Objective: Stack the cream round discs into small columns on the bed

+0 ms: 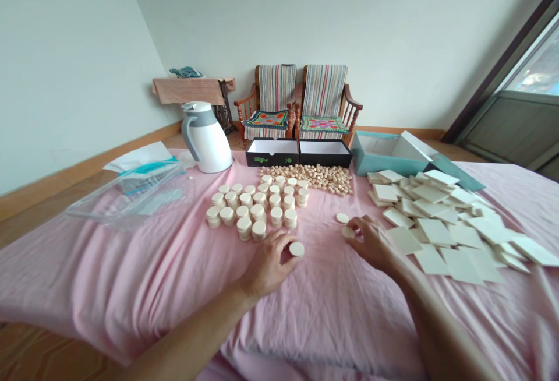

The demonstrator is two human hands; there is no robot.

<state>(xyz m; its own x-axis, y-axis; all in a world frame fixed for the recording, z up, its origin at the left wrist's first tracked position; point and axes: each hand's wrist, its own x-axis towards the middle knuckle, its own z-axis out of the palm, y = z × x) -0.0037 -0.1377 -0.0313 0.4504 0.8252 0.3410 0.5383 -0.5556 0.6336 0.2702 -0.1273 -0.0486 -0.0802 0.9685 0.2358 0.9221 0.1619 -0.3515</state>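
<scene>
My left hand [273,261] is closed around a pale round disc [297,249], thumb and fingers at its edge; whether more discs lie under it I cannot tell. My right hand [371,241] pinches another flat round disc [348,232] between thumb and fingers, at or just above the cloth. One loose disc [342,218] lies flat just beyond those fingertips. Several short stacks of the same discs [257,212] stand in rough rows beyond and to the left of my left hand. To the right of my right hand spreads a heap of square white tiles [437,232].
A pink cloth [332,311] covers the surface. Small wooden pieces [323,178] lie piled before two black boxes [273,159]. A teal box [379,162] stands behind the tiles. At left are a white jug [212,142] and a clear plastic tray [105,203]. Two chairs [323,101] stand beyond.
</scene>
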